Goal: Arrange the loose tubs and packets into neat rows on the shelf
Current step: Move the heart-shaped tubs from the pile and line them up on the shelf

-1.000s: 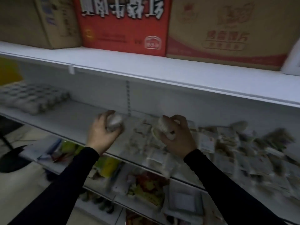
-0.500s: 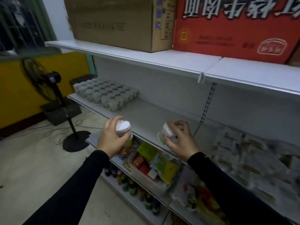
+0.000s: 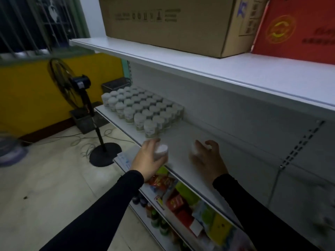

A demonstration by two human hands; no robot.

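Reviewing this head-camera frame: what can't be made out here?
- Tub in right hand: mostly hidden behind the fingers and blurred; only a white patch shows.
- Labels on the rowed tubs: too small to read.
- Red box on the top shelf: cut off by the right edge.
- Tub in left hand: white lid shows, label covered.

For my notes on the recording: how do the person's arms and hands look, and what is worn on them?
Both arms wear long, close-fitting black sleeves that end at the wrists. The left hand and the right hand are bare: no gloves, and no rings, watch or markings can be seen.
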